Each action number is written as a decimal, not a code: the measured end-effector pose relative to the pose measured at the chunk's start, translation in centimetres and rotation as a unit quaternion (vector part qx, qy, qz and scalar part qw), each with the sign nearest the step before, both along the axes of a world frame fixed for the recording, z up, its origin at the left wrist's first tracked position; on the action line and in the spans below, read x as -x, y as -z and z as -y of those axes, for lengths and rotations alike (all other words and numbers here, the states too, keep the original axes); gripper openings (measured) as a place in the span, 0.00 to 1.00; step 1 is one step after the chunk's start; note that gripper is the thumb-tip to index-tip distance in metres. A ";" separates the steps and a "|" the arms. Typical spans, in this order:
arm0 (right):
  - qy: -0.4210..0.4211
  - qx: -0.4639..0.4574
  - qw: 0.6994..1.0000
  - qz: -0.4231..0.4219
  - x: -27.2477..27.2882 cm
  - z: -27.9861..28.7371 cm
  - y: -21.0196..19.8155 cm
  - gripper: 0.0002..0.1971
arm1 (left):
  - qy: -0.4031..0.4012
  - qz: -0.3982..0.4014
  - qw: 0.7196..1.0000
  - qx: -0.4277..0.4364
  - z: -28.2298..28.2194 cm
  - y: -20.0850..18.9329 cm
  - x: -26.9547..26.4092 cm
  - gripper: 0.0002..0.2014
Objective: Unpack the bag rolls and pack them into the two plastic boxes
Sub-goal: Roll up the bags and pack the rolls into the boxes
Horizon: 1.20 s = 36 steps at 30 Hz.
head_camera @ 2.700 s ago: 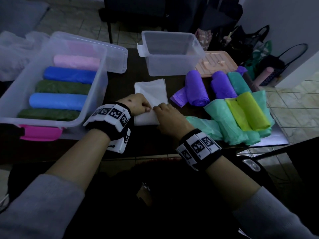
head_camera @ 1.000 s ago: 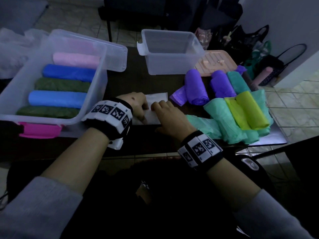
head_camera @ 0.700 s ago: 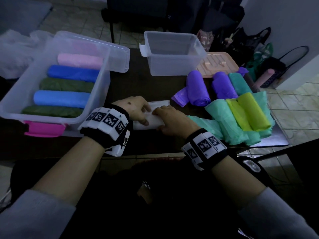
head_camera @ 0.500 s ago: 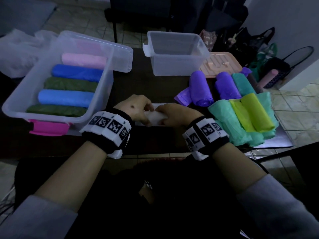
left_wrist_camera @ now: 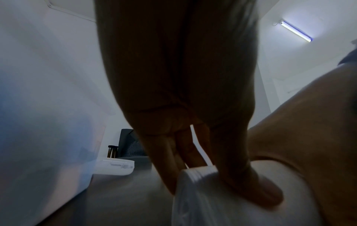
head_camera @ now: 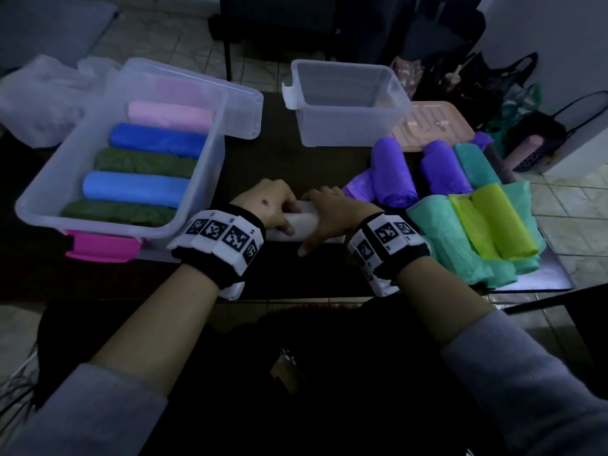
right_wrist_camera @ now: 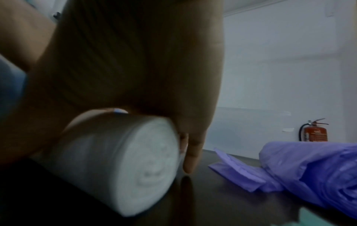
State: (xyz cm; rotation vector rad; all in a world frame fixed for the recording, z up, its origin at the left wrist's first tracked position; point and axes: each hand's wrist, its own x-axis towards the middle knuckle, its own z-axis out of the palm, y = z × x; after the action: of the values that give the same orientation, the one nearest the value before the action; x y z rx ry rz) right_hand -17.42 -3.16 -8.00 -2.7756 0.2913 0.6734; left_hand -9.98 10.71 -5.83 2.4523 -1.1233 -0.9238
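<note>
Lying across the near middle of the dark table (head_camera: 296, 166), a white bag roll (head_camera: 304, 223) is held from above by both hands. The left hand (head_camera: 268, 202) is curled over the roll's left part, fingers on its far side and thumb on its near side; in the left wrist view the thumb is seen pressed into the white plastic. The right hand (head_camera: 332, 212) is wrapped over the right part, fingers bent down behind the roll and the thumb stretched to the table in front of it; in the right wrist view the roll's flat coiled end (right_wrist_camera: 148, 165) is shown just beside one fingertip (right_wrist_camera: 190, 162). Just left of the roll, a large clear box (head_camera: 197, 205) with a pink latch is seen, holding five rolls side by side: dark green, light blue, dark green, blue and pink. Just right of the roll, loose rolls are gathered: teal rolls (head_camera: 457, 245) with a yellow-green roll (head_camera: 503, 225) on top, and beyond them two purple rolls (head_camera: 393, 172). Further back from the roll, a second clear box (head_camera: 348, 126) is placed with nothing visible inside, a peach lid (head_camera: 431, 125) lying beside it.
</note>
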 end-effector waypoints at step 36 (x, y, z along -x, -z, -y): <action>-0.126 -0.131 0.941 0.286 -8.8 -15.9 -8.1 0.27 | -0.536 0.130 0.819 0.157 -19.5 -3.8 -1.9 0.18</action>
State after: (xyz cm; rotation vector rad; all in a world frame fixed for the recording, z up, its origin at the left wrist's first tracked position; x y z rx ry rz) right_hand -8.57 12.69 0.15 -2.6180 -0.2595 -0.0679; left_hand -8.06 30.24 -2.01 2.3697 0.1723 -0.0333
